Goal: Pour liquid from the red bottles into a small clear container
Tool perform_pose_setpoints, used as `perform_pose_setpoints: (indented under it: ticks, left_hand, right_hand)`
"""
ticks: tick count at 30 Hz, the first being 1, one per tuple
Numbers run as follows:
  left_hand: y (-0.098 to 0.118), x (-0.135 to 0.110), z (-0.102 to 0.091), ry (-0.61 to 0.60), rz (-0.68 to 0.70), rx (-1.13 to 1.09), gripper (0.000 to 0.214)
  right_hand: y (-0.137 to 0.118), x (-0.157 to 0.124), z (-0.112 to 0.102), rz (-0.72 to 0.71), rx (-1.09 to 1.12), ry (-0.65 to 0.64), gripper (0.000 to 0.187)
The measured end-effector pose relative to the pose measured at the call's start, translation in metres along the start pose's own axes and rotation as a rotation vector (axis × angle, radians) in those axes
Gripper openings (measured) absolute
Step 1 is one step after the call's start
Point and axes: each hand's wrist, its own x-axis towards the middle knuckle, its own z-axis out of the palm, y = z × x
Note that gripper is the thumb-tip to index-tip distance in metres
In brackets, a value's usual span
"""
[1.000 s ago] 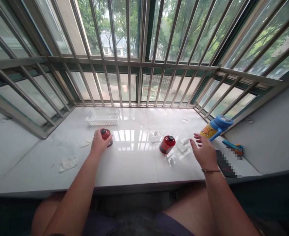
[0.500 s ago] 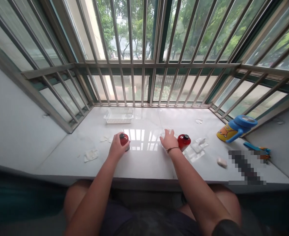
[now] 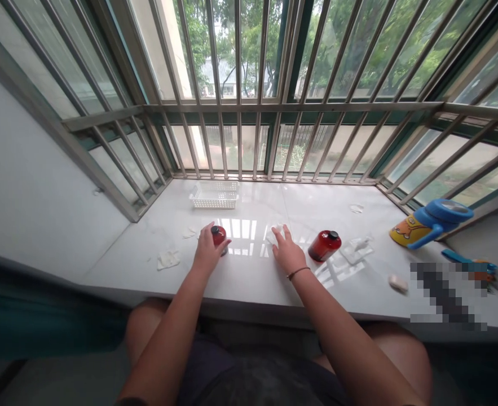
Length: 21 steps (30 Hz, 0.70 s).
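Note:
My left hand (image 3: pixel 207 248) is wrapped around a small red bottle (image 3: pixel 219 235) with a black cap, which stands upright on the white sill. Its fingers cover the bottle's left side. My right hand (image 3: pixel 289 254), a thin dark band at its wrist, is low over the sill with fingers apart. Its fingertips reach a crumpled white tissue-like piece (image 3: pixel 270 234), partly hidden by them. Just right of that hand is a second red bottle (image 3: pixel 325 246) with a black cap, untouched.
A white perforated basket (image 3: pixel 215 196) sits by the window bars. White scraps (image 3: pixel 168 260) lie at left, and a clear plastic piece (image 3: pixel 357 249) at right. Farther right are a blue-and-yellow cup (image 3: pixel 430 224), a pale lump (image 3: pixel 398 283) and a blue-handled tool (image 3: pixel 455 256).
The view has shifted, moving the scene rightward. My right hand has moved left and closer to me, away from the second bottle. My left hand still holds its bottle.

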Motion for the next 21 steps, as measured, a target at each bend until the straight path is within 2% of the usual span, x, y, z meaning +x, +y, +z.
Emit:
perform_pose_setpoints:
  ticks: [2,4,6,9,12,16,21]
  left_hand:
    - [-0.01,-0.005,-0.007,-0.003,0.012,0.072,0.101]
    - [-0.028,-0.018,-0.019,0.029,0.004,0.184,0.105]
    - [-0.051,-0.037,-0.034,0.073,-0.034,0.328,0.086]
    - [-0.087,-0.067,-0.057,0.123,-0.227,0.523,0.064]
    - [-0.108,-0.089,-0.069,0.004,-0.268,0.615,0.06]
    - [-0.109,-0.102,-0.066,-0.074,-0.214,0.657,0.066]
    - [-0.088,-0.105,-0.051,-0.149,-0.182,0.659,0.068]
  right_hand:
    - [0.005,-0.009,0.0,0.008,-0.012,0.012,0.062]
    - [0.011,-0.023,0.002,0.011,-0.037,0.041,0.062]
    - [0.019,-0.042,0.007,0.001,-0.057,0.078,0.062]
    - [0.031,-0.072,0.017,-0.02,-0.072,0.144,0.061]
    - [0.042,-0.097,0.023,-0.016,-0.097,0.156,0.062]
    - [0.051,-0.115,0.023,0.01,-0.111,0.15,0.062]
    - [0.054,-0.12,0.021,0.005,-0.11,0.184,0.062]
